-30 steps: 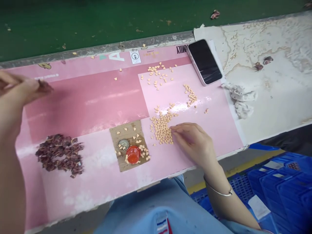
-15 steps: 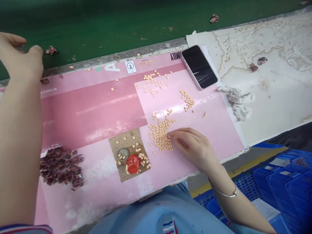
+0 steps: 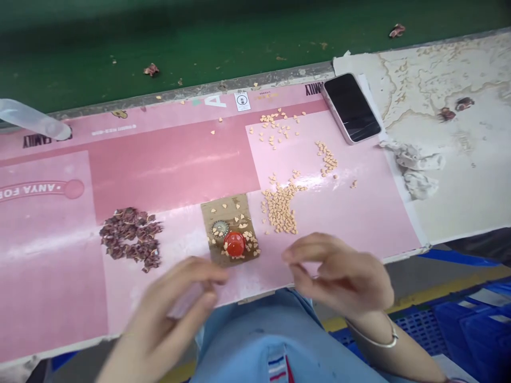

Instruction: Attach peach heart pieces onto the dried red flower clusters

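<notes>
So far, dark red dried pieces (image 3: 131, 236) and pale heart-shaped bits (image 3: 279, 210) are lying in separate heaps, while the right hand (image 3: 339, 279) is hovering with narrowly curled, empty-looking fingers (image 3: 311, 252), the left hand (image 3: 175, 303) too blurred to tell.

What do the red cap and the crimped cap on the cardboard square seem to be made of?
The red cap looks like glossy moulded plastic, judging by its smooth shine. The crimped cap looks like thin painted metal, from its fluted edge, though blur hides detail. The cardboard square looks like matte brown card.
</notes>
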{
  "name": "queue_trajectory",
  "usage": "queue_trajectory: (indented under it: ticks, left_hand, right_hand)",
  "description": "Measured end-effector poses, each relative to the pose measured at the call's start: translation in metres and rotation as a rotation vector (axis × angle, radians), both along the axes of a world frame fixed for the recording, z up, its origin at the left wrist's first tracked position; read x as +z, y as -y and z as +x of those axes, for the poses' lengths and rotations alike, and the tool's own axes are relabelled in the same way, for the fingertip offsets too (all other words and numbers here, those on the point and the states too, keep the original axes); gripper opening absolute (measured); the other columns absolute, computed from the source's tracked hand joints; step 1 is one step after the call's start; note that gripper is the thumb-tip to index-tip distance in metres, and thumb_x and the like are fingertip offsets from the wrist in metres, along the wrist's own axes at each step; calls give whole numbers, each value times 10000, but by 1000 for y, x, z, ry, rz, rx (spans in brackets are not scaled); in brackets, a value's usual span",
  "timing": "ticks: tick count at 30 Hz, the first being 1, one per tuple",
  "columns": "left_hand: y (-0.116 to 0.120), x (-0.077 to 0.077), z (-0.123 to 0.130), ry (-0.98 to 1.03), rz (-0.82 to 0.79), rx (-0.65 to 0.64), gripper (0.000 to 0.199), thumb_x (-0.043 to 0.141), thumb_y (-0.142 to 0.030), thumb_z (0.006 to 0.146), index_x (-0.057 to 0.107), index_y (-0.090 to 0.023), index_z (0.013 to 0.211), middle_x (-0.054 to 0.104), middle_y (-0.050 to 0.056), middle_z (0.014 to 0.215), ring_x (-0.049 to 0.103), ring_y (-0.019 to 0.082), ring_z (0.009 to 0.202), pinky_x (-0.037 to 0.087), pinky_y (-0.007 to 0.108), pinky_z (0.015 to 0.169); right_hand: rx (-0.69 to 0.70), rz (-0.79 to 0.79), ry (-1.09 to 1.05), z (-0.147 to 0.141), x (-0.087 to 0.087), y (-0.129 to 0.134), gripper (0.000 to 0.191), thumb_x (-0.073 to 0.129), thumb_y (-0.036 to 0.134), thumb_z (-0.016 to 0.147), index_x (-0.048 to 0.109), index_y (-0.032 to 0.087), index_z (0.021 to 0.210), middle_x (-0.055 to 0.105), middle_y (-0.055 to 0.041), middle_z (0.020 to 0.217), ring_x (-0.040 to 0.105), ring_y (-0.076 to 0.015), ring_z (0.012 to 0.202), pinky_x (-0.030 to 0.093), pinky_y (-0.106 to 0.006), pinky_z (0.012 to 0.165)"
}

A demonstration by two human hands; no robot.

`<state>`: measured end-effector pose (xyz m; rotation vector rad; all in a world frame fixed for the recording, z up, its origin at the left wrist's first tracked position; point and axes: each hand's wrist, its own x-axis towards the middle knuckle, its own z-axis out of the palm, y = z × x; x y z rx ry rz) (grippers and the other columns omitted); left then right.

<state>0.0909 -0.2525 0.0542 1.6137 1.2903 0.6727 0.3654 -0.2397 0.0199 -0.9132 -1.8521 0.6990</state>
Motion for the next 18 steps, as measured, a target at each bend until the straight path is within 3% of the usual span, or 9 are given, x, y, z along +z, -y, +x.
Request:
queue_trajectory:
  ticks: [3,6,12,18]
  left_hand:
    - [11,-8,36,280,-231,-27,305,572,-499,1053,795,-300,997,778,7,884,729,126,793,586,193,728]
    - [14,-16,56,462,-393,40,383,648,-595,986,788,-249,901,757,16,852,713,125,819,581,184,778]
    - [22,-23,63,712,-640,187,316,844,-491,870,749,-200,787,710,-7,752,664,80,716,544,132,698]
    - [24,-28,63,815,-663,198,314,891,-453,829,754,-184,744,710,8,704,660,74,657,539,125,650]
  right_hand:
    - [86,33,49,-19,19,10,343,642,-25,952,536,285,851,856,13,860,817,-143,732,698,-227,643]
    - [38,58,101,-26,21,20,296,636,-22,972,625,274,963,850,41,835,793,-120,651,693,-191,667]
    - [-29,104,180,-22,7,33,258,652,-20,962,709,202,1080,855,19,867,797,-122,685,690,-159,772]
    - [-92,18,132,-23,11,33,249,759,112,948,725,328,1068,842,76,828,791,-147,685,702,-222,683]
